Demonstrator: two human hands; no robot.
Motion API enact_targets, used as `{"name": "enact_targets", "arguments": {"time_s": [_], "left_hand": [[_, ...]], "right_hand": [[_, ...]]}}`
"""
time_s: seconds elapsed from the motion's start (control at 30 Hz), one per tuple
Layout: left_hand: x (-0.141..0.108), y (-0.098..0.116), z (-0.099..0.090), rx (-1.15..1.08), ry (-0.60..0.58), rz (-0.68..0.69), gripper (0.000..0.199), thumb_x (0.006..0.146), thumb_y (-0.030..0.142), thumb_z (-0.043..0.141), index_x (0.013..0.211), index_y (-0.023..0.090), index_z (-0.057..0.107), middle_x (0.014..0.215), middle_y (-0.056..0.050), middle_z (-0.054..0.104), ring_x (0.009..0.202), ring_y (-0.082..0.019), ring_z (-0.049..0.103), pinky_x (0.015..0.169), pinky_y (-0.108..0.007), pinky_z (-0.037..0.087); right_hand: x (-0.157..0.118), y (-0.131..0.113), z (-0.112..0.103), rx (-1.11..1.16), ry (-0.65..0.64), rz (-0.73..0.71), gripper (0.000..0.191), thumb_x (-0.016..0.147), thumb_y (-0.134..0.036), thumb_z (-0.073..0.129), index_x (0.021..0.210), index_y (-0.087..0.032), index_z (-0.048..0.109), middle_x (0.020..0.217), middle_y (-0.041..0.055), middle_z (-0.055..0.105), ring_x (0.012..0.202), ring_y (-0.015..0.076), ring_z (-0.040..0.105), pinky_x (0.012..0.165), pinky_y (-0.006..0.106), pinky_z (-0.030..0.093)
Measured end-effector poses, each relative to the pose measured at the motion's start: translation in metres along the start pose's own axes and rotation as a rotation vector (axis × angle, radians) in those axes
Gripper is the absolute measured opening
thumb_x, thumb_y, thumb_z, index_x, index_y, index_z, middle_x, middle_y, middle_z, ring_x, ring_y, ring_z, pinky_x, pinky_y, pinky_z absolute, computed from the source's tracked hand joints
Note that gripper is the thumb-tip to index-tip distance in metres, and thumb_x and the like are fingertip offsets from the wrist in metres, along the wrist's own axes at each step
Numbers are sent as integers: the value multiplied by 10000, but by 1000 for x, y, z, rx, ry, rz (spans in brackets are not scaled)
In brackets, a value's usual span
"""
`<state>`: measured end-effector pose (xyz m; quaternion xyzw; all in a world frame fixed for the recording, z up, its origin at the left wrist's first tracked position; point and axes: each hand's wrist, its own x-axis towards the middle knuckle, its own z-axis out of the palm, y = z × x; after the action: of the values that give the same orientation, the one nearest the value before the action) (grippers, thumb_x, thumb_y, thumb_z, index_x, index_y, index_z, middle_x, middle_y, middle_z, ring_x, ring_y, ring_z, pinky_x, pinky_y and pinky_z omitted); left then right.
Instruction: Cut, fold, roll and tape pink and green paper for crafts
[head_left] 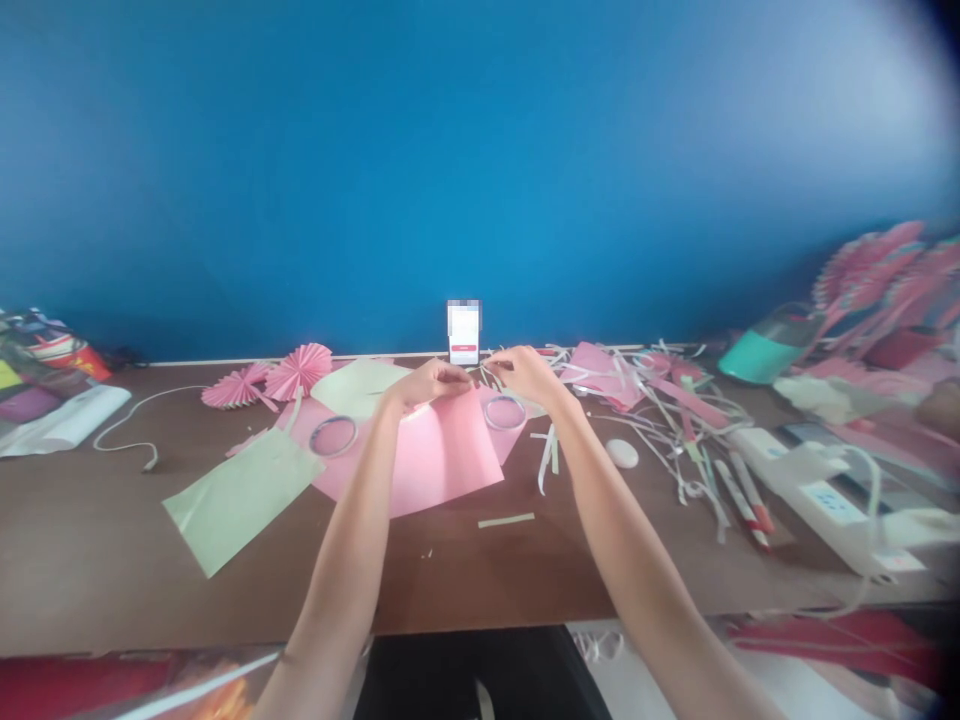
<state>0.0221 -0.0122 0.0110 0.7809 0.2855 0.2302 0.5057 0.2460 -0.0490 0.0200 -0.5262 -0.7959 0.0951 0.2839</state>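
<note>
A pink paper sheet (442,465) lies on the desk in front of me, its far edge rising in a slight curl. My left hand (429,385) is closed at that edge, apparently pinching the paper. Just to the right, my right hand (523,372) has its thumb and fingers pressed together; whatever is between them is too small to make out. A ring-shaped roll (505,412) sits under the right wrist, and another round roll (333,436) is left of my left forearm. A pale green sheet (244,500) lies farther left.
A phone (464,333) stands upright against the blue wall. Pink folded paper fans (298,372) lie back left. Paper strips (675,430), markers (742,500), a white power strip (817,495) and a green bottle (765,345) crowd the right. A white cable (142,420) trails at left.
</note>
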Motion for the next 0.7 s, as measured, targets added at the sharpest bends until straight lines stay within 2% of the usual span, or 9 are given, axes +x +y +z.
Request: {"name": "enact_targets", "arguments": {"time_s": [0.07,0.17,0.27,0.33,0.37,0.43,0.57,0.63,0.7], "left_hand": [[-2,-2,-4,-2,-32,-22,416,764,432,720,1084,166,724,1148,-133,683,1047,-239,608,914,-349,435],[-2,-6,-7,1,-51,-41,568,743,432,745,1240,174,648,1109,-133,689,1012,-229,626,892,-348,447],[1,-9,-7,13,-29,-61,655,737,429,752,1313,168,580,1035,-120,699,957,-217,639,848,-337,458],[3,-9,-5,27,11,-71,667,730,420,756,1316,166,563,1017,-115,697,940,-218,640,809,-325,463],[4,-9,-5,31,29,-75,666,726,413,757,1311,166,557,1006,-113,696,927,-218,641,786,-318,464],[5,-7,-4,39,65,-80,652,721,398,757,1297,175,549,965,-101,695,875,-214,643,734,-305,459],[5,-2,-2,85,106,-60,581,729,374,733,1256,208,554,881,-57,679,783,-195,628,673,-283,433],[5,-1,-1,102,118,-44,555,736,371,719,1241,210,557,846,-42,670,742,-180,613,649,-269,416],[6,-3,-2,102,118,-30,553,739,368,711,1243,208,551,844,-40,670,732,-174,607,642,-262,406]], "right_hand": [[0,7,0,-14,22,78,294,877,-191,470,1034,-214,718,989,66,727,873,208,627,743,269,407],[-2,18,-1,-64,48,282,384,871,-144,436,1197,-200,631,1156,121,675,986,252,615,792,318,425],[-6,23,-5,-274,136,508,449,834,-142,488,1277,-114,554,1226,240,589,1093,350,551,848,425,417],[-7,22,-9,-380,215,549,488,834,-181,524,1314,-96,523,1282,276,524,1170,401,483,898,493,382],[-7,20,-11,-377,229,538,473,851,-215,523,1311,-107,529,1290,269,519,1175,400,477,907,500,374],[-5,13,-14,-245,150,467,376,909,-302,473,1225,-140,597,1218,219,585,1083,344,545,866,446,402],[-2,-7,-12,118,-187,212,347,935,-442,460,898,-177,681,930,90,707,788,205,625,694,293,418],[-1,-17,-7,188,-255,143,278,898,-413,540,844,-176,674,842,58,715,722,175,625,659,266,409],[0,-23,-3,220,-265,106,202,875,-332,570,809,-169,669,766,37,706,669,157,621,643,255,406]]}}
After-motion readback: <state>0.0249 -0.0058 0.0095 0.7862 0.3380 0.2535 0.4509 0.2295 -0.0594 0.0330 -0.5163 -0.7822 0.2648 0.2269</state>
